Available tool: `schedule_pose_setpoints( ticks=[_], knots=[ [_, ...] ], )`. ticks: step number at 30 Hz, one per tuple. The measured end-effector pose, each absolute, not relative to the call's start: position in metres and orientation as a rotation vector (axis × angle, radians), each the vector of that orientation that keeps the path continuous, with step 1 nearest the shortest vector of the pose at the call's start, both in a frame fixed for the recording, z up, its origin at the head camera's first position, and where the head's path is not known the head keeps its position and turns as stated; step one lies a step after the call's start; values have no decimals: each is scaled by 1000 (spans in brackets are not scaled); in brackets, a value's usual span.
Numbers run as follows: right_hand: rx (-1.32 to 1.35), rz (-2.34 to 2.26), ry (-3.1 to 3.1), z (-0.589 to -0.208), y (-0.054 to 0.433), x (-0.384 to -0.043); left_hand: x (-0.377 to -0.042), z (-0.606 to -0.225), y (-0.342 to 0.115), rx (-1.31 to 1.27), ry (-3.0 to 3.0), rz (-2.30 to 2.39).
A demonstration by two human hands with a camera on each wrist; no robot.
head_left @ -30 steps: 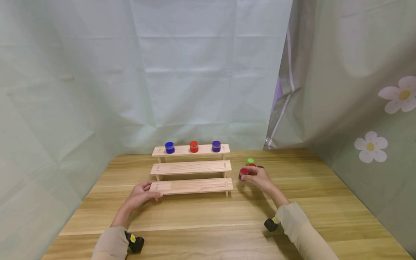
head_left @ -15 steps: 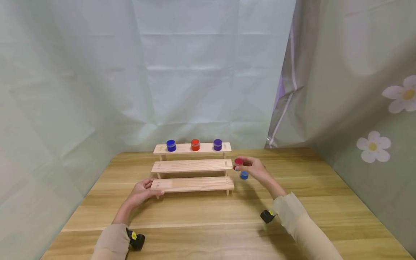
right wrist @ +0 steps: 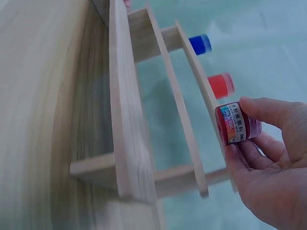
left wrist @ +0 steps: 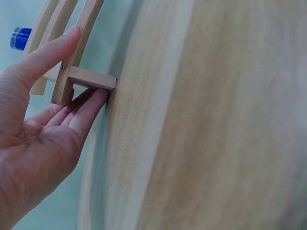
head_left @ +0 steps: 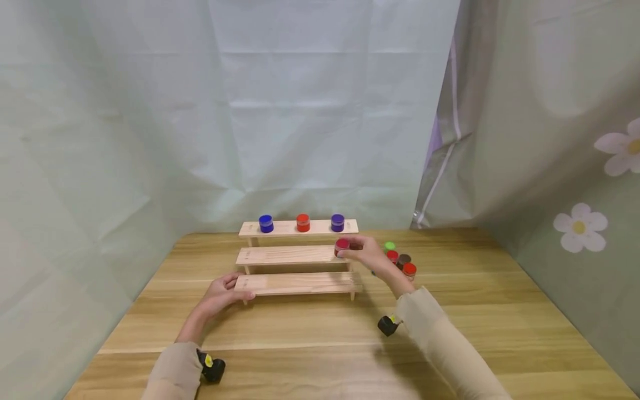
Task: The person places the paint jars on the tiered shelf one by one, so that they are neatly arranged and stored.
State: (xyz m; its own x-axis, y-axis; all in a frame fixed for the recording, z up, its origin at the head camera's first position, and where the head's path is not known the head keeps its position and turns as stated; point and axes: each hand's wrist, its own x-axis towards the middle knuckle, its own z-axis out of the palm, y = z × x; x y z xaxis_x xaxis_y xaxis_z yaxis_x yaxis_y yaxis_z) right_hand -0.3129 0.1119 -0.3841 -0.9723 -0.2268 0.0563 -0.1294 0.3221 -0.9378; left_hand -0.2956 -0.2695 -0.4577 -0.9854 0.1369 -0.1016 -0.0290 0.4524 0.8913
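Observation:
A three-tier wooden rack (head_left: 298, 284) stands on the table. With its thumb on the lowest board and its fingers beneath, my left hand (head_left: 220, 296) grips the rack's left end, and the left wrist view shows those fingers by the short leg (left wrist: 93, 77). My right hand (head_left: 369, 254) pinches a dark red paint jar (right wrist: 236, 123) between thumb and fingers, at the right end of the middle board (head_left: 285, 255). Whether the jar touches that board cannot be told. Along the top board sit a blue jar (head_left: 266, 224), a red jar (head_left: 303, 223) and a purple jar (head_left: 337, 223).
Right of the rack, several more jars are grouped on the table, among them a green one (head_left: 389, 245), a dark brown one (head_left: 404, 260) and an orange-red one (head_left: 409, 270). My right forearm partly covers this group. A pale curtain (head_left: 320, 122) hangs behind the table.
My right hand has carried the dark red jar left from beside the rack to the middle board's right end. The left hand keeps its grip on the rack.

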Motion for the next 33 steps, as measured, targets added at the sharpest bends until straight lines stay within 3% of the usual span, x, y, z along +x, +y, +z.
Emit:
schedule_pose_setpoints(
  ticks=[7,19,33],
  knots=[
    [-486,-1735,2466,-381,90,-321,-298,-456,-266,99,2523,1580],
    [-493,-1812,2418,-376,34,-335,-292,-457,-273,87,2518,1575],
    [-496,-1773,2378,-375,6,-343,-292,-457,-268,95,2506,1619]
  ],
)
